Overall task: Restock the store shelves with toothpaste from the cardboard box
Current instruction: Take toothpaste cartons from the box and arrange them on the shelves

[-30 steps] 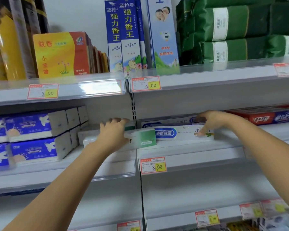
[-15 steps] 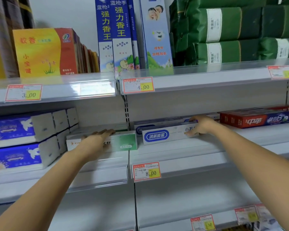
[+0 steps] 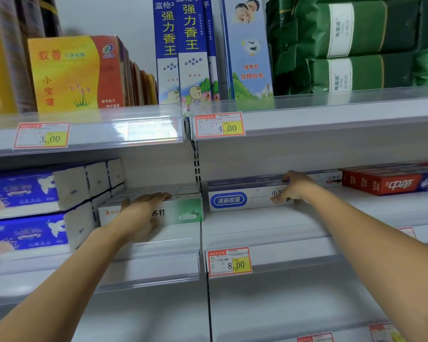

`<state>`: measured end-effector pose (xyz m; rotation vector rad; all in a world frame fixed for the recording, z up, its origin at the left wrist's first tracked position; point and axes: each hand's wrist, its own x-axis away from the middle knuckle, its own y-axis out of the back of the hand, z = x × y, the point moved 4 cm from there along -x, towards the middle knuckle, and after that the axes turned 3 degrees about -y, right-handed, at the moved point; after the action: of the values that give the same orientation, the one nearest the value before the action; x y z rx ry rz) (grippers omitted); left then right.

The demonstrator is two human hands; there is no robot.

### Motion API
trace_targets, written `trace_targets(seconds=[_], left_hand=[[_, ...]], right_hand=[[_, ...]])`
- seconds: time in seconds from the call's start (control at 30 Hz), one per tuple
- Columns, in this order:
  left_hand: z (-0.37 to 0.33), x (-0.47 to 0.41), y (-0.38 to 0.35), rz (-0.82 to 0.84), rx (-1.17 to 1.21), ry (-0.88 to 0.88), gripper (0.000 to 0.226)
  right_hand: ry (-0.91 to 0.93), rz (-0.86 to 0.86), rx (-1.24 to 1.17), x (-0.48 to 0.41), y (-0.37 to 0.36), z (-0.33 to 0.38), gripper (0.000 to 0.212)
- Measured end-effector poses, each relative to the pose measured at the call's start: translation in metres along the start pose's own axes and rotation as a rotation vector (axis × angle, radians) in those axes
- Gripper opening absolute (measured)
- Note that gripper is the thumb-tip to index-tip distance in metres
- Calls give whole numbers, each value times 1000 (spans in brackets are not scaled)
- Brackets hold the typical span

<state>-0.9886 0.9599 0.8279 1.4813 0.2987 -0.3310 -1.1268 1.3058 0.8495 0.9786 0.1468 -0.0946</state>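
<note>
The person reaches both bare arms to the middle shelf [image 3: 257,233]. The left grip [image 3: 141,215] lies flat on a white and green toothpaste box [image 3: 183,211]. Its fingers are straight and rest on the top of the box. It is released and only presses on the box. This box lies on its long side on the left part of the shelf, just beside the blue tissue packs [image 3: 22,193].

The right grip [image 3: 294,188] holds a white and blue toothpaste box [image 3: 232,199]. Its fingers curl over the top and its thumb touches the front. This box lies on its long side on the right part of the shelf. More boxes like it sit right behind it. A red toothpaste box [image 3: 386,185] lies near it on the right.

A price tag that says 8.00 [image 3: 230,262] sticks on the shelf edge below the white and blue box. On the shelf above stand a yellow box [image 3: 67,72], tall blue boxes [image 3: 190,45] and green packs [image 3: 356,45].
</note>
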Motion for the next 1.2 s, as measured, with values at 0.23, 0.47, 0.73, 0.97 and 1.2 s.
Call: trace_targets(seconds=[0.23,0.47,0.73,0.97,1.2], left_hand=[[-1,-3,-1,-18,35,3,66],[-4,-2,0,2,17,31,69],[-82,-30,31,-33,203,-168,58],[-115,-89,17,170,34,-161,43],[-111,-112,9,127,-71,-153,42]], right_hand=[[-43,9,-74,-6,-6,0,86],[-32,48,-190,-11,-19,1,86],[-11,23,-147,-12,-19,-3,77],[9,136,-65,-22,-9,-23,35],[28,252,-367,-29,-12,-30,51]])
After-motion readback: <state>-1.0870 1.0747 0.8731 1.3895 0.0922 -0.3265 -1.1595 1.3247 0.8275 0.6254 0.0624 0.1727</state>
